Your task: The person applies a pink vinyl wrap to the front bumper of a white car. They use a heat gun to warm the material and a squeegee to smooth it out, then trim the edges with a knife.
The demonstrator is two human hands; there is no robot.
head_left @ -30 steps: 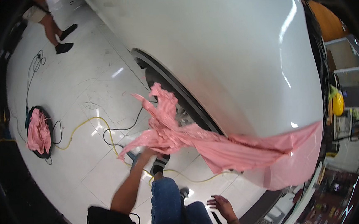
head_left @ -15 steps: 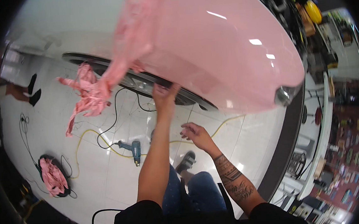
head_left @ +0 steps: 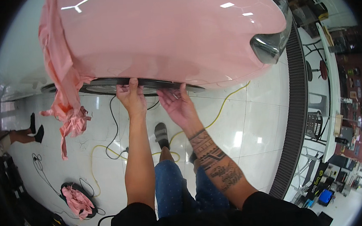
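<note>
A glossy pink film (head_left: 163, 34) covers the car's front panel down to the wheel arch. Its loose, crumpled strip (head_left: 57, 50) hangs at the left. Along the arch runs a dark trim edge (head_left: 158, 82). My left hand (head_left: 130, 97) is closed on that edge, thumb on top and fingers curled below. Beside it my right hand (head_left: 178, 107) is palm up, its fingers slightly apart and touching under the edge, thumb raised. No separate item shows in either hand. The wheel is mostly hidden behind the panel and my hands.
A yellow hose (head_left: 226, 99) and a black cable (head_left: 112, 118) cross the tiled floor. A black container with pink scraps (head_left: 79, 200) stands at the lower left. Another person's legs (head_left: 21, 136) show at far left. To the right are a dark ribbed strip (head_left: 292, 117) and a workbench (head_left: 331, 102).
My right hand has risen from below to the arch edge beside my left hand. The view has shifted rightward along the car. The heat gun on the floor no longer shows.
</note>
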